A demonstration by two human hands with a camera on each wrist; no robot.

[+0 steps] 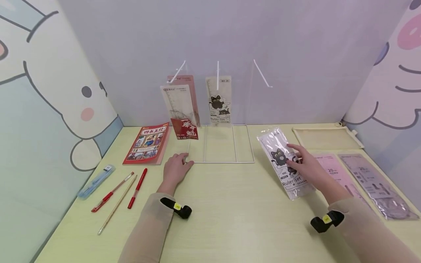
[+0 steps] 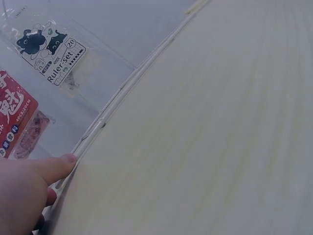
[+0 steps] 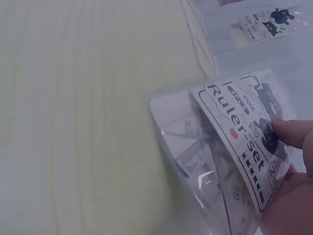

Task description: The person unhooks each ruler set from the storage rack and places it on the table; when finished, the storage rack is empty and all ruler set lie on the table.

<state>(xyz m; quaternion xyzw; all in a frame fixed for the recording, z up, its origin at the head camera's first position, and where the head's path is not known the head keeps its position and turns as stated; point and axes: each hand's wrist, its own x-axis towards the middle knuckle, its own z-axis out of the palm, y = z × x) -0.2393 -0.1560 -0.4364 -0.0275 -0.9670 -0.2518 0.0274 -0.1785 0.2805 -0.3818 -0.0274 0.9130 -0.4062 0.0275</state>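
Clear pack (image 1: 285, 163) of rulers lies centre-right, pinched by right hand (image 1: 307, 166); left hand (image 1: 175, 169), fingers relaxed, rests on rack base (image 1: 219, 161).

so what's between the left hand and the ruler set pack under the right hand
Head view: only bare tabletop and the display stand's white wire base lie between the left hand and the ruler set pack.

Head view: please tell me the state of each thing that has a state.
Left hand: fingers rest on the wire rack base.
Wire rack: upright, two ruler packs hanging, right hook bare.
Right hand: holds the cat ruler pack.
Cat ruler pack: sealed, partly lifted.
Book: closed, flat.
Red pens: capped.
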